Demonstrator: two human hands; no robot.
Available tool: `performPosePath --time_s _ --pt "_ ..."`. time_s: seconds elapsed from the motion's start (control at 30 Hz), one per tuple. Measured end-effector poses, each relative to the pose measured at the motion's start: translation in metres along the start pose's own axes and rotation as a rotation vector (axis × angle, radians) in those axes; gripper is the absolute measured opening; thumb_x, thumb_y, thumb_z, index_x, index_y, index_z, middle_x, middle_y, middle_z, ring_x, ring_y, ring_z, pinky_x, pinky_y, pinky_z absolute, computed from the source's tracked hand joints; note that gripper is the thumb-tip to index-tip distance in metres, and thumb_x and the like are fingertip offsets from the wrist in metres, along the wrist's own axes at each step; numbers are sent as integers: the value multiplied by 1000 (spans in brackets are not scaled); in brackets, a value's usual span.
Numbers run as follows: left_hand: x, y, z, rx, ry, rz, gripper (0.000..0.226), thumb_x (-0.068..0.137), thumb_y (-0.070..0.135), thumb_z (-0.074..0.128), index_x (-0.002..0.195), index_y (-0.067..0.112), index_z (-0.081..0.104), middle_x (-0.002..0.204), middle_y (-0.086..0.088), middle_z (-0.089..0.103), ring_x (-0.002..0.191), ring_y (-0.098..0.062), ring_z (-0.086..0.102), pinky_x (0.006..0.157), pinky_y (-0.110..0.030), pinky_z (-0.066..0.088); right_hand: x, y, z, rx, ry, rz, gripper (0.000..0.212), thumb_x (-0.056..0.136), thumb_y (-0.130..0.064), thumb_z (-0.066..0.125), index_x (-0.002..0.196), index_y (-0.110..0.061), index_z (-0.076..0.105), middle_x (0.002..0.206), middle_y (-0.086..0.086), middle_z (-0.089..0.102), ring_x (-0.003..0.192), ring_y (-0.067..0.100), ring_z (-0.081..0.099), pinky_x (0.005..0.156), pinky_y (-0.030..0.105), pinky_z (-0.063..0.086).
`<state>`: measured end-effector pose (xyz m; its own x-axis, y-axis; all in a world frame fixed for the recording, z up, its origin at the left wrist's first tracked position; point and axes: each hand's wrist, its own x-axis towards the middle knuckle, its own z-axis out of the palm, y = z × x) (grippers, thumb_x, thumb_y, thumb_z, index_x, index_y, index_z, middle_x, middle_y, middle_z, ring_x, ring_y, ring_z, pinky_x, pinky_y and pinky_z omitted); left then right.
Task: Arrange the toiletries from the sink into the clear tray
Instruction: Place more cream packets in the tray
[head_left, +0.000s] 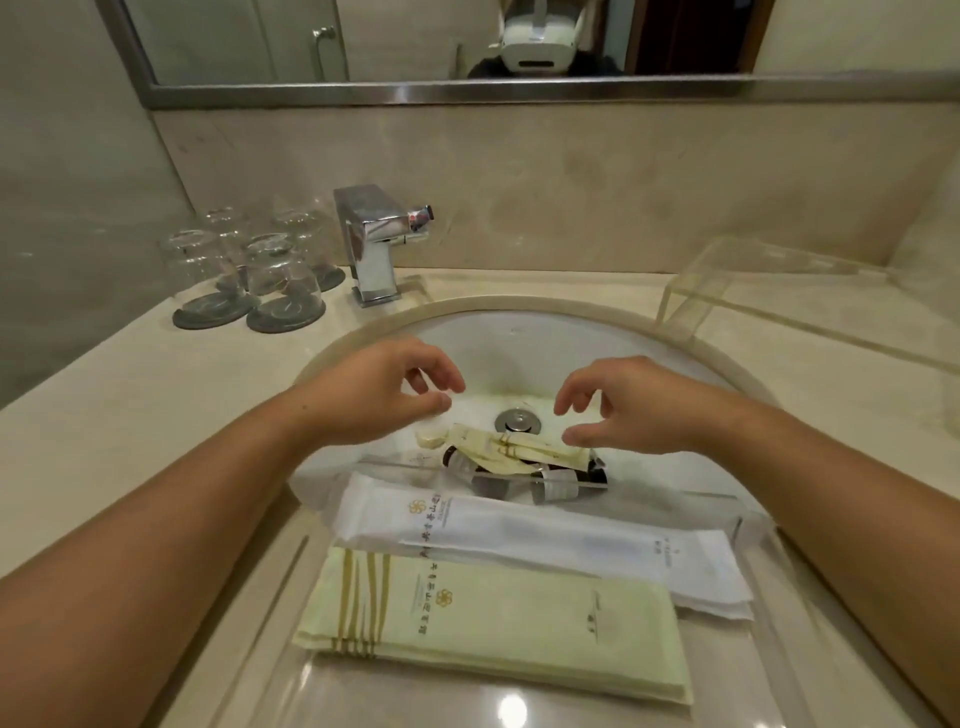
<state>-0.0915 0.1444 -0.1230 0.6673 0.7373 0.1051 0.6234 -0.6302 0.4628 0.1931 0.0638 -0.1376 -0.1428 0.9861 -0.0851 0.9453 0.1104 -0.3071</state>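
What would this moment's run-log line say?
hands: left, right open over sink | holding: nothing | tray: packets | sink: sachets, bottles

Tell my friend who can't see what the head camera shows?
Two empty hands, left and right, hover over packets and small bottles in a sink. Nearer, a clear tray holds two flat packets; upturned glasses stand by the tap.

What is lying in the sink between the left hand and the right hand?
In the head view, between the left hand and right hand sits the drain plug, with a cream sachet and small dark bottles just below the gap.
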Motion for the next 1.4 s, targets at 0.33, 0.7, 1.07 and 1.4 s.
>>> performPosePath --time_s 0.33,0.7,1.07,1.4 --pt "63 -21 35 131 -261 70 21 92 39 72 112 36 72 106 22 67 101 0 61 86 -22 51 58 6 27 -196 -283 14 53 76 -62 76 121 -39 59 119 -13 58 110 14 55 93 36 51" --pt "101 -17 65 194 -486 29 40 83 55 73 120 41 68 119 23 63 115 -7 60 99 -31 50 64 7 36 -121 -308 26 48 82 -42 73 125 -35 53 120 -10 64 95 13 61 84 33 55" --pt "105 -12 70 217 -414 74 29 90 41 70 118 32 70 106 13 70 101 -13 66 92 -37 55 68 10 27 -59 -64 7 25 89 -22 62 112 -30 67 101 -9 67 92 14 61 74 26 45" --pt "107 -10 59 114 -201 100 16 94 39 69 106 29 74 95 12 70 91 -11 66 83 -33 56 66 18 14 30 181 -44 22 91 -19 64 107 -31 73 96 -11 68 86 8 58 67 20 39"
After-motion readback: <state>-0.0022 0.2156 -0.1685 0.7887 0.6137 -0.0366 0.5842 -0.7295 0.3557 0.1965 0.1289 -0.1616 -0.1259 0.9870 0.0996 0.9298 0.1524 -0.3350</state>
